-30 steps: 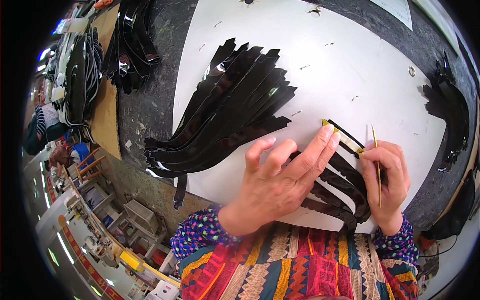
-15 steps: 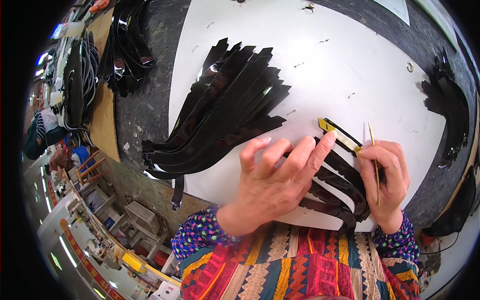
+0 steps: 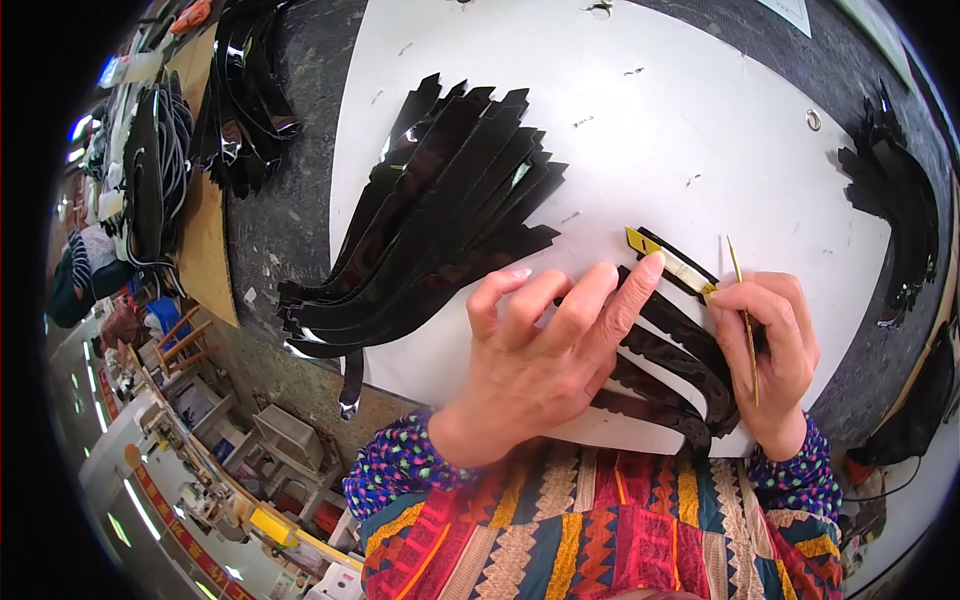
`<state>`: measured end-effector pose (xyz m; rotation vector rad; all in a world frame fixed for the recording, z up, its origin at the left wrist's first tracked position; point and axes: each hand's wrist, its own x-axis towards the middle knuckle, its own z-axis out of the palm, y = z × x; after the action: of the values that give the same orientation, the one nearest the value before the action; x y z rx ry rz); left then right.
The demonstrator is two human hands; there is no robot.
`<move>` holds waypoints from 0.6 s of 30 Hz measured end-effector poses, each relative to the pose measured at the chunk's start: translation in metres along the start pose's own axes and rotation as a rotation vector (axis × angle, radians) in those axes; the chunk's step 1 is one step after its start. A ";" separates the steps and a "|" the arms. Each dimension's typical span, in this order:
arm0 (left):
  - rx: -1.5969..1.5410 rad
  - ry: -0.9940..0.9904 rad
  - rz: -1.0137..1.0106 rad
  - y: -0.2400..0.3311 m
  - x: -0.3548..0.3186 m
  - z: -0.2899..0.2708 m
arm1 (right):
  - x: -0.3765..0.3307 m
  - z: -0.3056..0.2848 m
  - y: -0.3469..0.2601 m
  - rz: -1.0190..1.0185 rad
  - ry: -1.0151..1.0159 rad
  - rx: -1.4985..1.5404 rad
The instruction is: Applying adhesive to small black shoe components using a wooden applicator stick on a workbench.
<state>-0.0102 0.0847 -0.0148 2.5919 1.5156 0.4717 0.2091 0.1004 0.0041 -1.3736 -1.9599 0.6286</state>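
On the white board [image 3: 700, 165], near its near edge, my left hand [image 3: 550, 350] spreads its fingers, the index fingertip touching a narrow yellow-and-white piece [image 3: 640, 241] that lies along a black strip. My right hand [image 3: 768, 345] pinches a thin yellow rod [image 3: 751, 355], its fingertips at the narrow piece's other end. Curved dark strips [image 3: 668, 352] lie between my hands. A fan of glossy black strips [image 3: 450, 200] covers the board's left half, its gathered ends jutting past the left edge. Another black bundle [image 3: 893, 205] lies by the right edge.
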 end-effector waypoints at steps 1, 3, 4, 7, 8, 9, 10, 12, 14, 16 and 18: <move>0.000 -0.001 0.000 0.000 0.000 0.000 | 0.000 0.000 0.000 -0.003 0.001 0.003; 0.004 0.001 0.004 0.000 0.000 0.000 | 0.000 0.000 0.001 -0.005 0.002 0.006; 0.003 0.000 0.005 0.000 0.000 0.000 | 0.000 -0.001 0.001 -0.001 -0.001 0.011; -0.003 -0.003 0.006 0.000 -0.001 0.000 | 0.000 -0.001 0.001 0.001 -0.005 0.022; -0.001 -0.001 0.007 0.000 -0.001 0.000 | 0.000 -0.002 0.002 -0.003 -0.005 0.029; 0.000 0.001 0.008 0.000 -0.001 0.000 | -0.001 -0.002 0.001 -0.002 -0.005 0.029; 0.000 0.000 0.009 0.000 -0.001 0.000 | -0.001 -0.002 0.000 0.011 -0.015 0.028; -0.001 -0.005 0.006 0.000 -0.001 0.000 | -0.001 -0.003 0.000 0.024 -0.025 0.028; -0.004 -0.007 0.007 0.000 -0.001 0.000 | 0.000 -0.003 0.002 -0.005 -0.018 0.028; -0.007 -0.009 0.008 -0.001 -0.001 0.000 | -0.001 -0.003 0.001 0.003 -0.013 0.033; -0.002 -0.003 0.013 -0.001 -0.001 0.000 | -0.001 -0.002 0.001 0.011 -0.010 0.038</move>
<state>-0.0113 0.0839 -0.0153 2.6017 1.4970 0.4695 0.2116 0.0994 0.0047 -1.3615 -1.9397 0.6750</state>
